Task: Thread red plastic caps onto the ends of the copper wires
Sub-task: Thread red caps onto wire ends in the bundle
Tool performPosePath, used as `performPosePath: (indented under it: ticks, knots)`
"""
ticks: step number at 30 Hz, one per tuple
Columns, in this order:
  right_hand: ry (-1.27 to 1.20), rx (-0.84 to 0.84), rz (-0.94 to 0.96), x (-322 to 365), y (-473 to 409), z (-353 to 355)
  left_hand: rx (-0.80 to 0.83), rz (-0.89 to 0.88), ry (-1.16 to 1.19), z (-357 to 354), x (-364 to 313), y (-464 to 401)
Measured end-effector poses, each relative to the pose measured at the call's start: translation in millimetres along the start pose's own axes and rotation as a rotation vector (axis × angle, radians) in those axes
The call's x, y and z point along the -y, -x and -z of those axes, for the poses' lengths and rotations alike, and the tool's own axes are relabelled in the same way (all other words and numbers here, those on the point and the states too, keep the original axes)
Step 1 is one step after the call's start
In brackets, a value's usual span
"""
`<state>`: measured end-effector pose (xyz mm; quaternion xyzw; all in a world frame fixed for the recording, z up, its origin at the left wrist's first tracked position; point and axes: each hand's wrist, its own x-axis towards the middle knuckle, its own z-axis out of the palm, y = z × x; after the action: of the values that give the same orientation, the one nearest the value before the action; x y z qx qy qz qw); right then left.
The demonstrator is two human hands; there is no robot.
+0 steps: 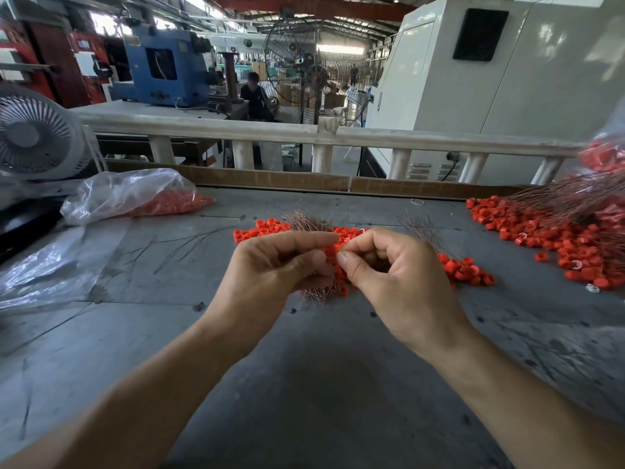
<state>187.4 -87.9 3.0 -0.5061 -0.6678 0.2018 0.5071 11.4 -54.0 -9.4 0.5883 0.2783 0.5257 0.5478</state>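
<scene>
Both hands meet above the middle of the grey table (304, 384), fingertips nearly touching. The left hand (270, 269) is curled round a bundle of copper wires (316, 294): the wire ends bristle out below the heel of the palm and again above the knuckles, so the bundle runs through the closed fist. Its thumb and forefinger reach right and press together at the tips. The right hand (392, 269) has its fingers curled in, thumb and forefinger pinching something small right where they meet the left fingertips; a red cap (330, 251) shows in the gap between the 2 hands, but whether the right fingertips hold that cap or a wire end cannot be told. A thin spray of wire strands (422, 228) rises beyond the right knuckles.

Just behind and under the hands lies a loose scatter of red caps (468, 270), spreading from beyond the left knuckles to the right of the right wrist. Well to the right of the right hand sits a larger heap of caps (541, 228) with long copper wires (558, 198) lying across it. Far to the left of the left hand, a clear plastic bag (135, 194) holds more caps, and a grey fan (33, 133) stands behind it.
</scene>
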Motion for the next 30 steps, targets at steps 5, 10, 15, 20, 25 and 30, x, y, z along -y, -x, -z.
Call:
performPosePath:
  ticks: [5,10,15,20,25,30]
  knots:
    - [-0.016,0.038,0.012,0.0,-0.5,1.6,-0.037,0.025,0.028,-0.7,-1.6,0.3]
    - [-0.126,0.073,-0.023,-3.7,-2.5,1.6,-0.034,0.040,0.027,0.4,-2.3,0.1]
    - [-0.264,0.083,-0.093,-7.0,-4.5,0.6,-0.008,0.042,0.066,2.9,-1.7,-0.9]
    - [-0.232,0.079,-0.077,-8.4,-4.5,1.1,0.034,0.042,0.060,4.3,-2.7,-1.6]
    - [-0.194,0.059,-0.046,-6.4,-3.2,1.4,0.055,0.022,0.018,4.2,-4.0,-0.5]
    - [-0.185,0.068,-0.033,-6.4,-2.3,0.3,0.035,-0.003,-0.034,3.8,-3.4,0.6]
